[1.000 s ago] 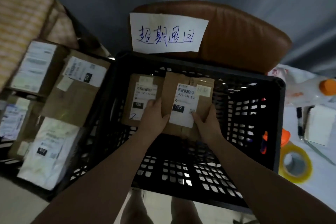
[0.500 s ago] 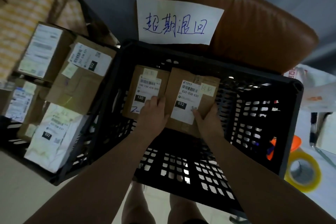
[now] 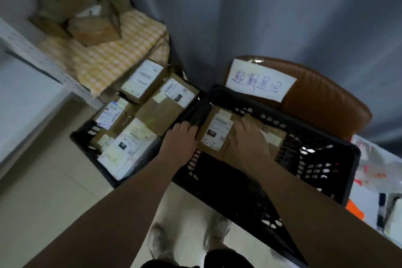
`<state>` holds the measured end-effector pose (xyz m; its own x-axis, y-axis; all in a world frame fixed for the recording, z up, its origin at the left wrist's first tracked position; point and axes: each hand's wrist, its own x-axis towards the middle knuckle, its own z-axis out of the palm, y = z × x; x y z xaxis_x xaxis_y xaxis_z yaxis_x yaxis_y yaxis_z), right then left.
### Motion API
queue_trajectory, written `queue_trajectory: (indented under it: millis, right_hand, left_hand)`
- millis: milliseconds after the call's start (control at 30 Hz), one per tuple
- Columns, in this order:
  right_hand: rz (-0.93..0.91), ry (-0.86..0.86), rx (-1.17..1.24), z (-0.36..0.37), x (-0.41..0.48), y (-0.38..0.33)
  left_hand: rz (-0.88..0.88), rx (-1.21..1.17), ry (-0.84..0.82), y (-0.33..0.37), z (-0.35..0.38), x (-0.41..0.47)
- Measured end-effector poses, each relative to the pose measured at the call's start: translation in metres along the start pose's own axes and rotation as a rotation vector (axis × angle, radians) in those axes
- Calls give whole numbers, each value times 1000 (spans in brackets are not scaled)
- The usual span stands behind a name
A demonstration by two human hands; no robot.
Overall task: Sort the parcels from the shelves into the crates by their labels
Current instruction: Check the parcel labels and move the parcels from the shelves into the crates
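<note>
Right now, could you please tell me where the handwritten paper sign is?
In the head view the paper sign hangs right of centre on the brown chair back, just behind the far rim of the black crate.

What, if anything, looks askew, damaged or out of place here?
Nothing looks damaged or spilled. The two parcels in the black crate lie flat, side by side. Only the brown parcels heaped on the checked cloth sit at mixed angles; blur hides finer detail.

Place: parcel sorting room, storeroom-like | Centre right: black crate [image 3: 322, 172] held labelled parcels [image 3: 217, 135] | Centre left: second crate [image 3: 82, 139] was packed with them | Behind: handwritten sign [image 3: 258, 85] on chair [image 3: 322, 102] | Left: shelf [image 3: 32, 54], boxes [image 3: 91, 28] piled upper left.
</note>
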<state>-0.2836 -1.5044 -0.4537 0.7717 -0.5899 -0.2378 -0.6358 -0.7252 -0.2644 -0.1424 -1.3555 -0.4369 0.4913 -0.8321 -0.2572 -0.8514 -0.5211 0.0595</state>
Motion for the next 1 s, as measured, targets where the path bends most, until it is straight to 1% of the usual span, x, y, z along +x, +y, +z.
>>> queue_trajectory:
  millis: [100,267,333,600,700,800,1000]
  right_hand:
    - [-147,75,-48,-25,8,-60]
    - [-453,216,22,-52,4,-182]
    - [-550,221,40,-59,-2,-236]
    - [-825,275,212,-63,-45,-449]
    - [-903,291,287,-63,-58,-515]
    - [-933,318,369,-70,-61,-569]
    - [-954,440,438,-109,-32,-639]
  left_hand:
    - [-74,2,74,-45,-36,-32]
    - [-170,51,194,-136,-82,-110]
    - [-242,47,241,-171,-99,-144]
    - [-477,39,440,-308,-147,-284]
    - [-561,31,503,-354,-160,-325]
    - [-622,14,577,-396,-174,-359]
    - [-652,32,737,-457,-221,-379]
